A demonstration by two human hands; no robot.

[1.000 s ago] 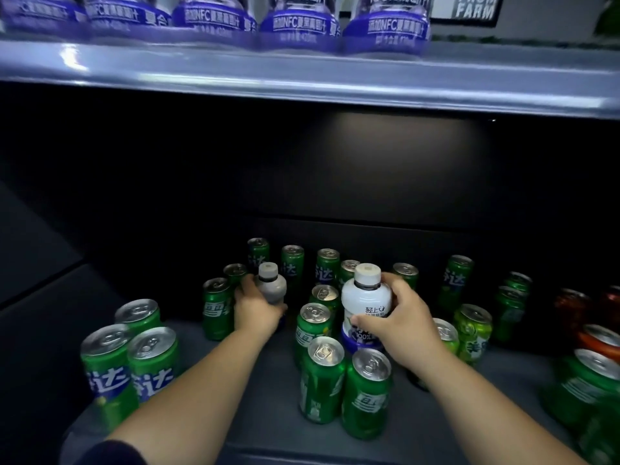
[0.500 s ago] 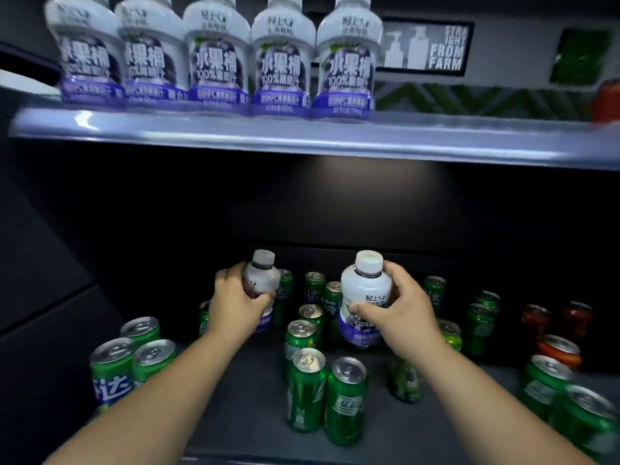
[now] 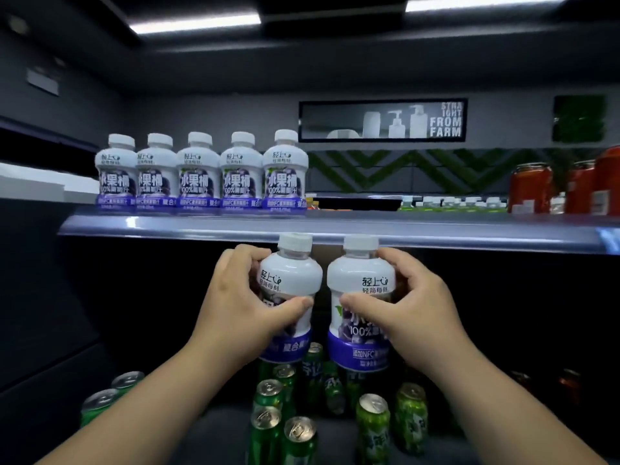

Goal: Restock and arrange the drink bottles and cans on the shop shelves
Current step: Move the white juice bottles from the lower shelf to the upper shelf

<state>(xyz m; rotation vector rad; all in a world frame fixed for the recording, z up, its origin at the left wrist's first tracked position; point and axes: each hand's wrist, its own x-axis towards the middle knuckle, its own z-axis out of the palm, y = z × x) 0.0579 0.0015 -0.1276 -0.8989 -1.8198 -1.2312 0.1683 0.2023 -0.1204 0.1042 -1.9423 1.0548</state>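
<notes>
I hold two white juice bottles with purple bands side by side, upright, just below the upper shelf edge (image 3: 335,226). My left hand (image 3: 235,307) grips the left bottle (image 3: 292,273); my right hand (image 3: 412,307) grips the right bottle (image 3: 360,283). Their caps reach the shelf's front lip. A row of several matching bottles (image 3: 201,176) stands on the upper shelf at the left. Green cans (image 3: 268,421) stand on the lower shelf beneath my hands.
Red-orange cans (image 3: 531,187) stand at the right end of the upper shelf, with bare shelf between them and the bottle row. More green cans (image 3: 100,404) sit low left, dark red ones (image 3: 570,384) low right. A dark side wall (image 3: 40,297) closes the left.
Both hands have lifted their bottles up off the lower shelf, out from among the green cans, to the level of the upper shelf's edge. The bottles have come closer together.
</notes>
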